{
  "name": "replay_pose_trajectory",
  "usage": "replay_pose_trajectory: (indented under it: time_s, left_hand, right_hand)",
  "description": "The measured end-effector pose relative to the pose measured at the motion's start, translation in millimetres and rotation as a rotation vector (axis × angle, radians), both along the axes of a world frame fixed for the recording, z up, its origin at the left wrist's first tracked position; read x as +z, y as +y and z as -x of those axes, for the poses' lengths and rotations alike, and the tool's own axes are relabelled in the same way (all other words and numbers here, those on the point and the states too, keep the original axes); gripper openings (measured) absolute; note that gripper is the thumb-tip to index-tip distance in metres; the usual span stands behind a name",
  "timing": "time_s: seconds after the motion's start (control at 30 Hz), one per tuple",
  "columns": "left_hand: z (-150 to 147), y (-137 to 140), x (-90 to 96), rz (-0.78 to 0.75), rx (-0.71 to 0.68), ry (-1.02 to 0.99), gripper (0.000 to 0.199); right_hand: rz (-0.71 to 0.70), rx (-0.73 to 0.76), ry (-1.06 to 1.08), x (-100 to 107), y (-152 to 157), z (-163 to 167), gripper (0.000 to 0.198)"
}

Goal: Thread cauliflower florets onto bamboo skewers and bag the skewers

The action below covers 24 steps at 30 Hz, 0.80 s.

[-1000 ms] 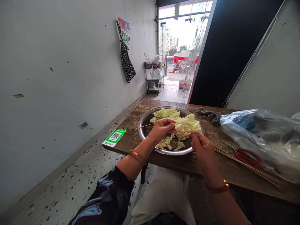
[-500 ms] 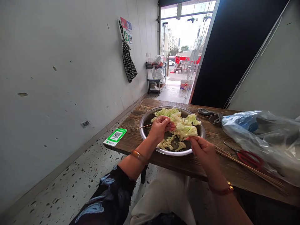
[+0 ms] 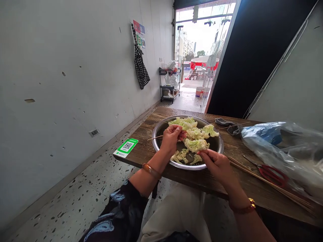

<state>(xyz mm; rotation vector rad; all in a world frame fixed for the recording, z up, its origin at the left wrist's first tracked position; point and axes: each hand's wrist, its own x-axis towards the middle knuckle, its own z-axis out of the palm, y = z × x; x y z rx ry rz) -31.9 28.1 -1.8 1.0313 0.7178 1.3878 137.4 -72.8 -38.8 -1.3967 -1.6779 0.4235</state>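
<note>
One head view showed the right hand (image 3: 217,164) pinching the edge of a cauliflower floret (image 3: 196,145) over the metal basin (image 3: 188,166), presumably so anything loose landed inside; the left hand (image 3: 171,136) held a narrow pinch, its contents indeterminable; the basin rested on the surface (image 3: 148,126), likely for steadiness.

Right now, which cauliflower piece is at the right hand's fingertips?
The central piece, between left hand and right hand, its lower edge meeting the right fingertips; the pile sits behind it, the small florets toward the bowl's near rim.
</note>
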Motion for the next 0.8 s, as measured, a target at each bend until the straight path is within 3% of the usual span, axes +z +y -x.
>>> replay_pose_trajectory:
  time_s: [0.8]
  left_hand:
    - [6.1,-2.9,0.2,-0.019,-0.047,0.046,0.030]
  right_hand:
    - [0.045,0.003,-0.065,3.1,-0.7,-5.1,0.043]
